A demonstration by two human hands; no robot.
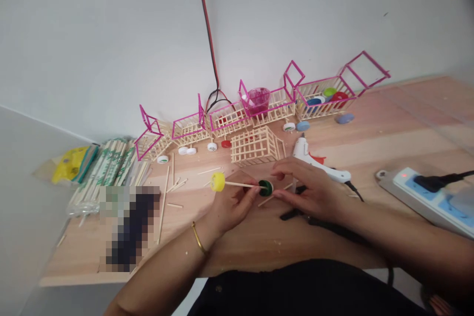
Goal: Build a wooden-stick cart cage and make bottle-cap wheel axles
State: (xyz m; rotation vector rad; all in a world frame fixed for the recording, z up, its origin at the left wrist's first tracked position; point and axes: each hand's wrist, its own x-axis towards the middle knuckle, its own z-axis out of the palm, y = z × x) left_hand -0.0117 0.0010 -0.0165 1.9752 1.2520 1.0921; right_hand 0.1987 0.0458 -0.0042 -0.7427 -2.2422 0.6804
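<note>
My left hand (230, 207) is closed, pinching a thin wooden stick (237, 185) between thumb and fingers. On the stick's left end sits a yellow bottle cap (217, 181); its right end meets the inside of a dark green bottle cap (264, 188). My right hand (311, 185) is beside the green cap with thumb and fingers apart; the thumb tip is close to the cap's rim, and whether it touches I cannot tell. Just beyond my hands lies a small lattice cage of sticks (252, 147). A white glue gun (318, 162) rests behind my right hand.
Stick carts with pink-painted edges (192, 128) and bottle-cap wheels line the wall, one holding a pink-stained cup (258, 101). Loose sticks (174, 185) and bagged sticks (107, 170) lie left, near a blurred-out dark object (135, 232). A plugged power strip (433, 202) is at right.
</note>
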